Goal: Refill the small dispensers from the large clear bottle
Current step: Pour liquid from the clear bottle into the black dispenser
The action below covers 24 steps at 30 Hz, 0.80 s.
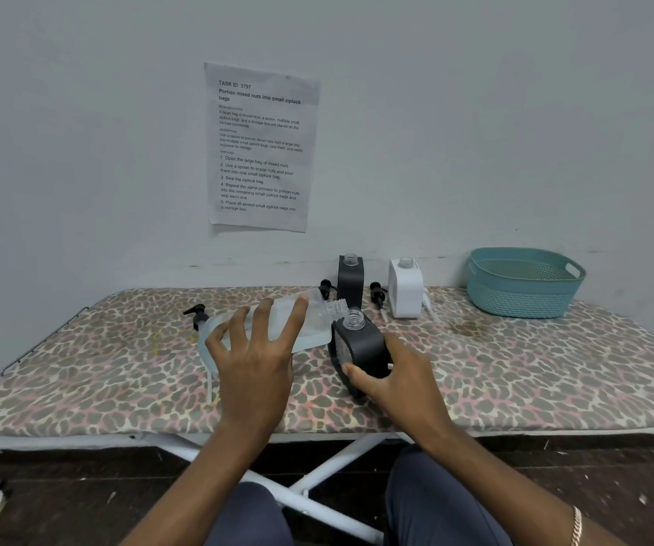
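The left grip (256, 348) is grasping the large clear bottle (319, 325), which is lying tipped sideways with its open neck pointing at the mouth of a black dispenser (360, 345). The right grip (396, 372) is grasping that dispenser (tilted toward the bottle) at the middle of the patterned surface (514, 368). A second black dispenser (351, 279) and a white dispenser (406, 289) are standing uncapped by the wall.

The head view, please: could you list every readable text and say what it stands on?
Paper sheet on the wall: "TASK ID: 3797"
Same sheet: "Portion mixed nuts into small ziplock bags"
Same sheet: "1. Open the large bag of mixed nuts"
Same sheet: "3. Seal the ziplock bag"
Its small paragraphs: too small to read.
Nearer black dispenser, side print: blurred, unreadable.
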Each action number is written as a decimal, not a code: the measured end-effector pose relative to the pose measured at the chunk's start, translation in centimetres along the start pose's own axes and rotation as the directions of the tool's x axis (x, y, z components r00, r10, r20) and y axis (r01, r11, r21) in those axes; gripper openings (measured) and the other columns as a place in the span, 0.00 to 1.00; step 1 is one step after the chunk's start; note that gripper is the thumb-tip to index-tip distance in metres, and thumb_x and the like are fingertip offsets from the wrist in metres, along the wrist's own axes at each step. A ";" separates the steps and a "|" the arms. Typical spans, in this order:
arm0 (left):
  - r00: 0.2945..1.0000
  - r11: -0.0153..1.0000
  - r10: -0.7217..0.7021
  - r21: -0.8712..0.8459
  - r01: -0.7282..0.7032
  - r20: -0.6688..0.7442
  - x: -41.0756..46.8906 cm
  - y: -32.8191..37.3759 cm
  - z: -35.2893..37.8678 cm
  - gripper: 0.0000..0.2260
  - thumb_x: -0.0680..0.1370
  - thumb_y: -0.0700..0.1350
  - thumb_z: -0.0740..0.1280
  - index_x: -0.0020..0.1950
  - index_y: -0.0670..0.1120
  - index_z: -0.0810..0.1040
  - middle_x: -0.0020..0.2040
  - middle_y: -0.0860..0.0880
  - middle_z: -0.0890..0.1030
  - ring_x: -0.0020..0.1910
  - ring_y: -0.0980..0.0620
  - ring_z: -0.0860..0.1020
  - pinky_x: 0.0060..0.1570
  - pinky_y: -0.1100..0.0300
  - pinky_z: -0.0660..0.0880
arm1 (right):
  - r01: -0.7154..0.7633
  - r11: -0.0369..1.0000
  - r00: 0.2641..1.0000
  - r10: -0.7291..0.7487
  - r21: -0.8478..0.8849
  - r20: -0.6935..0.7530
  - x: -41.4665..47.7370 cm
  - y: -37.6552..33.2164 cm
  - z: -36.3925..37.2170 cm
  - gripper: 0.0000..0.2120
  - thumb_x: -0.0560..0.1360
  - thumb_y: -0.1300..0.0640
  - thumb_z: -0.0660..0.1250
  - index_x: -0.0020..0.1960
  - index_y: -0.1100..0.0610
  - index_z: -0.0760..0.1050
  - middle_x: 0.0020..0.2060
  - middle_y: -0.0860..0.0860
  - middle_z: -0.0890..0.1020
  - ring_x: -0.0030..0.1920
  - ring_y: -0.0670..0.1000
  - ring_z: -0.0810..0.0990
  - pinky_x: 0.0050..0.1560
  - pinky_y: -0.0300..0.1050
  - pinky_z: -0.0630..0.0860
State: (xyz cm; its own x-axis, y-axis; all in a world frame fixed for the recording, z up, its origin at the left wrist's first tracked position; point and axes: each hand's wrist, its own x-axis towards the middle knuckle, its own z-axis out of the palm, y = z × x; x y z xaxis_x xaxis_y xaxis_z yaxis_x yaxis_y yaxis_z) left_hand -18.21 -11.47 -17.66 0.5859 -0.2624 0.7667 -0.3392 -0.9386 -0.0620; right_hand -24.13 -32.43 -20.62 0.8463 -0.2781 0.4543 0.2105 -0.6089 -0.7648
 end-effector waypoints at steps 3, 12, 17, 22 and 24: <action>1.000 1.000 0.006 0.004 -0.006 -0.006 0.0 0.0 0.1 0.42 0.69 0.33 0.74 0.80 0.57 0.69 0.69 0.43 0.78 0.66 0.35 0.75 0.59 0.36 0.67 | -0.010 1.000 1.000 0.010 0.009 0.003 0.0 -0.1 0.0 0.22 0.68 0.33 0.72 0.53 0.47 0.78 0.43 0.38 0.84 0.47 0.35 0.81 0.43 0.30 0.77; 0.999 1.000 0.016 0.019 -0.015 -0.031 0.1 -0.1 0.2 0.42 0.69 0.32 0.73 0.80 0.57 0.69 0.69 0.42 0.77 0.67 0.35 0.74 0.60 0.35 0.66 | -0.018 1.000 1.000 0.018 -0.011 0.018 0.0 -0.1 -0.1 0.17 0.71 0.41 0.77 0.54 0.47 0.78 0.43 0.37 0.84 0.47 0.33 0.81 0.42 0.28 0.76; 0.999 0.999 0.022 0.030 -0.021 -0.031 0.1 -0.1 0.2 0.42 0.69 0.32 0.73 0.80 0.57 0.69 0.70 0.42 0.76 0.67 0.34 0.73 0.60 0.34 0.65 | -0.017 1.000 1.000 0.017 -0.015 0.016 0.0 -0.1 -0.1 0.17 0.72 0.42 0.78 0.54 0.47 0.79 0.43 0.38 0.84 0.47 0.32 0.80 0.43 0.27 0.75; 0.999 0.999 0.018 0.030 -0.017 -0.027 0.2 0.0 0.0 0.41 0.69 0.32 0.73 0.79 0.57 0.71 0.69 0.42 0.77 0.67 0.34 0.74 0.60 0.34 0.65 | -0.015 1.000 1.000 0.015 -0.014 0.018 0.0 -0.1 -0.1 0.15 0.72 0.42 0.78 0.54 0.44 0.77 0.42 0.36 0.83 0.45 0.32 0.81 0.41 0.28 0.75; 0.999 0.999 0.019 0.030 -0.018 -0.026 0.2 0.1 -0.1 0.41 0.69 0.32 0.73 0.79 0.56 0.71 0.69 0.41 0.77 0.67 0.34 0.74 0.60 0.33 0.65 | -0.013 1.000 1.000 0.013 -0.016 0.018 0.0 0.0 -0.1 0.16 0.72 0.42 0.78 0.54 0.46 0.78 0.42 0.37 0.84 0.45 0.34 0.81 0.41 0.29 0.76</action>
State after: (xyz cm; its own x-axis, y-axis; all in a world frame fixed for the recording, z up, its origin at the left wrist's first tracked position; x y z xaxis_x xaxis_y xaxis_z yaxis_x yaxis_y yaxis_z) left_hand -18.15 -11.57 -17.46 0.5596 -0.2743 0.7821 -0.3279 -0.9399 -0.0950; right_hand -24.18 -32.48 -20.58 0.8575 -0.2728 0.4362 0.1920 -0.6170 -0.7632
